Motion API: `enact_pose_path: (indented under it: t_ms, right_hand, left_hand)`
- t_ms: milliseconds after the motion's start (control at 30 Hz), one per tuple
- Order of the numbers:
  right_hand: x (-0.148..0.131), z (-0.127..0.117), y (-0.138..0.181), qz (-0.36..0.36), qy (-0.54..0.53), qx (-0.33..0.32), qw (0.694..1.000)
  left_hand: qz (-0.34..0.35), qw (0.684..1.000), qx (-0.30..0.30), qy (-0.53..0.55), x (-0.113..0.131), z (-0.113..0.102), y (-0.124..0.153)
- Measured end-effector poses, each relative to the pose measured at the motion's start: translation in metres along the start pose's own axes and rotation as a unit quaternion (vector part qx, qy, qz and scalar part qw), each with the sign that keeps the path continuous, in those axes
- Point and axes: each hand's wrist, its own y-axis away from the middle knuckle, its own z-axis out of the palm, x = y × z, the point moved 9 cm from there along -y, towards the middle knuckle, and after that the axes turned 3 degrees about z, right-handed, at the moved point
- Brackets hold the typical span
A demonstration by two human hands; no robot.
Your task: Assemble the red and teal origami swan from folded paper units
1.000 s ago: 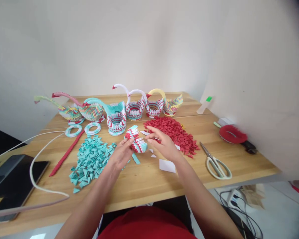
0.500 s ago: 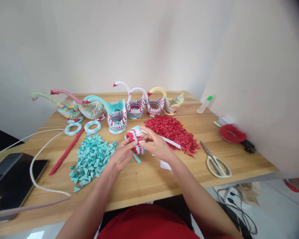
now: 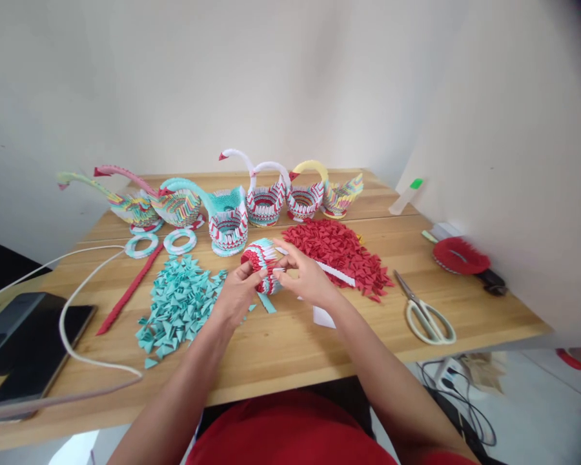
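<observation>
Above the wooden surface (image 3: 275, 361), support the round red, white and turquoise folded-paper piece (image 3: 255, 257) in the left hand's (image 3: 236, 298) pinching grip, pressing lightly where the right hand's (image 3: 310, 281) narrow grip holds its rim.

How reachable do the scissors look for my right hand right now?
Probably yes: the scissors lie on the table to its right, with nothing on top of them. Your right hand is at the paper piece, though, so it would likely have to leave that first.

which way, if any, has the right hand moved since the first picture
Yes: the right hand moved left, away from the scissors, toward the red, white and turquoise paper piece.
</observation>
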Motion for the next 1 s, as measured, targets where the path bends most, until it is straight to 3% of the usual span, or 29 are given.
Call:
enact_pose_path:
  t_ms: [233,367,667,1000]
  right_hand:
    - [0.024,-0.020,0.004,0.051,0.003,0.024,0.998]
    - [0.036,-0.014,0.010,0.036,0.047,-0.027,0.998]
    - [0.010,0.000,0.010,0.023,-0.027,-0.030,0.999]
    - [0.014,0.006,0.004,0.020,-0.014,-0.021,0.999]
  left_hand:
    - [-0.013,0.999,0.015,0.041,0.004,-0.006,-0.002]
    - [-0.028,0.999,0.002,0.042,0.002,-0.004,-0.001]
    - [-0.048,0.998,-0.019,0.029,-0.004,0.004,0.002]
    - [-0.015,0.998,-0.050,-0.036,-0.001,0.007,0.001]
